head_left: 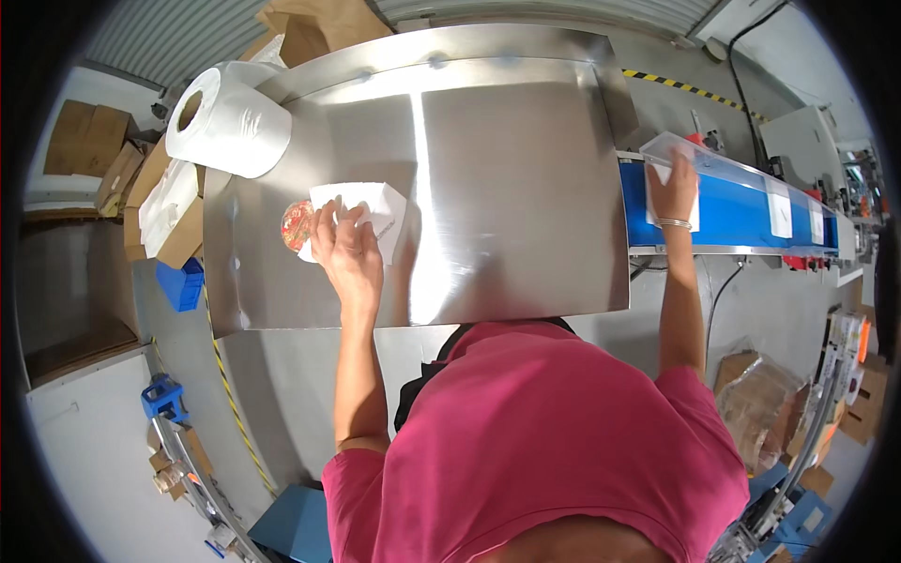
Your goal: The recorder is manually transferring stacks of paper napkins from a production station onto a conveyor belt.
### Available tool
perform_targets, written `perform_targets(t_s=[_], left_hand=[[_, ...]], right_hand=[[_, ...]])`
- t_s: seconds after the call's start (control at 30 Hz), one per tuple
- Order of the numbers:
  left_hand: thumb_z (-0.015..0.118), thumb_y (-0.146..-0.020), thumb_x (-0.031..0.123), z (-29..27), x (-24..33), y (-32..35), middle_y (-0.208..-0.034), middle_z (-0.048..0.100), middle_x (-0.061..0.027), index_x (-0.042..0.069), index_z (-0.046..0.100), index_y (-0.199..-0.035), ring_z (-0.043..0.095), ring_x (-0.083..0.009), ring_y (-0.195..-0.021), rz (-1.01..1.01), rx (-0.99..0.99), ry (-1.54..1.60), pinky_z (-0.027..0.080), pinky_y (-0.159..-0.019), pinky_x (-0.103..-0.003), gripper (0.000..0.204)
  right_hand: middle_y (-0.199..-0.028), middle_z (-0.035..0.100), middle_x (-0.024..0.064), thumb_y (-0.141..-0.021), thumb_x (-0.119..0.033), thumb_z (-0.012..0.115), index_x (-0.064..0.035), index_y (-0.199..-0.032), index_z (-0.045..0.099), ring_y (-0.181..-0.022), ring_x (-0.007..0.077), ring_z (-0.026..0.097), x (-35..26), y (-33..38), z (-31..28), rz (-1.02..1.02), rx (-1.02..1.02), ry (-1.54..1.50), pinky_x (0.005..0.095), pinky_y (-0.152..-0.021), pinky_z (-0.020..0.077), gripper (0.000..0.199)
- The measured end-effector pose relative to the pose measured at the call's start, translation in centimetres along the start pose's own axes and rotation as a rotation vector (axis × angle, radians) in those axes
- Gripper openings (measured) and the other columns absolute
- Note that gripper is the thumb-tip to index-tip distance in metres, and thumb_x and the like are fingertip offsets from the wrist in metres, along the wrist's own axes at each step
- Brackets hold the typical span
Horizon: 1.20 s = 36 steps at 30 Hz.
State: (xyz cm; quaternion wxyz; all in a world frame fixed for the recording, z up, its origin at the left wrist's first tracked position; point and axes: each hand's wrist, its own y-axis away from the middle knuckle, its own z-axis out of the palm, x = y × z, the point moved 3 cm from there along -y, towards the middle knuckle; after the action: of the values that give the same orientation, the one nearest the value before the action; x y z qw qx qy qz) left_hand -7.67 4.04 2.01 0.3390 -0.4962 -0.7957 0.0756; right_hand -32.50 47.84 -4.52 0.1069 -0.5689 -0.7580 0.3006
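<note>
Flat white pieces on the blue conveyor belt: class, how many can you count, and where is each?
3. On the blue conveyor belt, the first piece is under the right hand, the second piece farther right, the third piece near the right end. The hand may hide more.

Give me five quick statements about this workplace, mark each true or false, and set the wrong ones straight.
1. The left hand is on white paper on the metal table. True.
2. The right hand is over the metal table. False: the right hand is over the blue belt.
3. A reddish round thing lies just left of the left hand. True.
4. The bracelet is on the left wrist. False: the bracelet is on the right wrist.
5. A big white roll is at the table's far left corner. True.
</note>
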Motion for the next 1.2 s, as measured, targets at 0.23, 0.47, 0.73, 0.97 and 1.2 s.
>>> perform_targets(t_s=[0.23,0.47,0.73,0.97,1.2], left_hand=[[0.066,-0.075,-0.002,-0.6,0.1,-0.1,-0.130,0.048,-0.0163,0.009,0.067,-0.101,0.038,-0.0371,-0.128,0.046,-0.030,0.000,0.030,-0.104,-0.051,0.028],[0.069,-0.072,0.001,-1.2,0.9,-0.3,-0.133,0.046,-0.0167,0.008,0.069,-0.100,0.034,-0.0374,-0.131,0.048,-0.150,0.028,0.028,-0.107,-0.051,0.028],[0.068,-0.080,0.009,-1.2,-1.9,-0.8,-0.124,0.054,-0.0166,0.009,0.062,-0.114,0.049,-0.0349,-0.118,0.104,-0.011,-0.107,0.036,-0.101,-0.048,0.034],[0.066,-0.080,0.003,-0.8,-1.9,-0.8,-0.122,0.056,-0.0141,0.011,0.064,-0.112,0.052,-0.0328,-0.114,0.057,-0.011,-0.111,0.039,-0.096,-0.046,0.033],[0.068,-0.074,-0.002,-0.9,-1.8,-0.7,-0.119,0.057,-0.0164,0.009,0.066,-0.106,0.053,-0.0366,-0.111,0.080,0.028,-0.051,0.046,-0.091,-0.045,0.034]], right_hand=[[-0.120,0.057,0.0047,-0.080,-0.012,0.072,-0.0137,-0.125,0.054,-0.109,0.0213,0.055,-25.4,0.1,3.7,-0.228,-0.863,-1.189,0.0355,-0.092,0.0488,0.049],[-0.118,0.056,0.0104,-0.078,-0.024,0.073,-0.0088,-0.122,0.055,-0.108,0.0240,0.055,-34.8,-0.2,5.0,-0.532,-1.110,-1.173,0.0357,-0.090,0.0468,0.050],[-0.107,0.062,0.0125,-0.093,-0.032,0.058,-0.0025,-0.122,0.053,-0.099,0.0211,0.058,-24.2,3.2,5.9,0.118,-1.052,-1.299,0.0326,-0.088,0.0448,0.042],[-0.096,0.063,0.0284,-0.085,-0.043,0.065,-0.0043,-0.123,0.055,-0.094,0.0371,0.063,-5.1,3.3,3.4,0.435,-0.623,-0.467,0.0395,-0.080,0.0504,0.055],[-0.096,0.066,0.0221,-0.084,-0.043,0.066,-0.0082,-0.110,0.064,-0.091,0.0399,0.063,2.9,2.4,2.8,0.399,-0.378,-0.411,0.0399,-0.076,0.0503,0.043]])
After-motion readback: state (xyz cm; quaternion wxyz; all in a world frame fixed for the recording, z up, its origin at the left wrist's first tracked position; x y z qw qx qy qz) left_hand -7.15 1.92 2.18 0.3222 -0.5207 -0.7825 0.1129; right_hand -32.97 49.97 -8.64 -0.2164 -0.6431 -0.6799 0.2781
